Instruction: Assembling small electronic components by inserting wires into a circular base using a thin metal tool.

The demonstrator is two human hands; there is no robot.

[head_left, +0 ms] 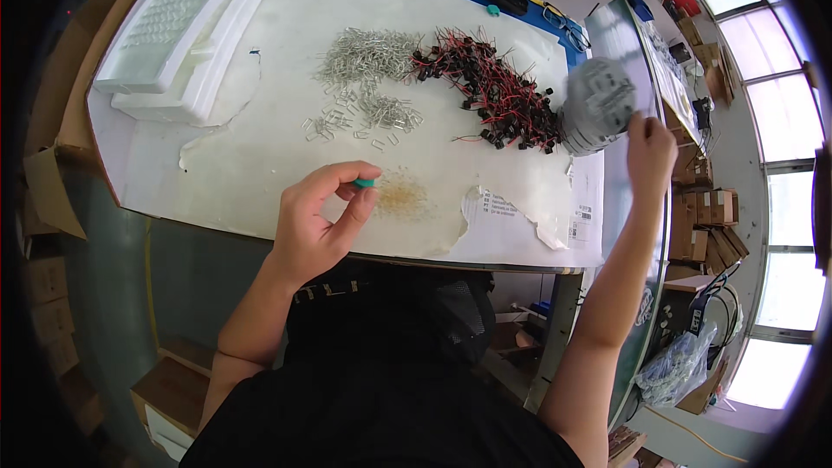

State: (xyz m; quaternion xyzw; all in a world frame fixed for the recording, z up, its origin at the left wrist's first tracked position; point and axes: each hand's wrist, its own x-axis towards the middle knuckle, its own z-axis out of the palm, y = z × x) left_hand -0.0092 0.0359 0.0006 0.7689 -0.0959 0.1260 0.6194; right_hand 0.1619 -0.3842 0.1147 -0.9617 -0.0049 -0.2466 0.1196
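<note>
A torn white sheet (234, 173) covers the table (130, 182), windows (789, 113) lining the room's right side. Metal clips (364, 56) and dark wired parts (498, 91) heap across its middle, between foam trays (178, 26) and a tub (582, 140) by the right edge. Near the front edge the left hand (314, 218) pinches a green piece (363, 183) — the right hand (653, 156) meets the tub's side, its grip impossible to tell — and pale sheet stretches leftward to the trays.
</note>
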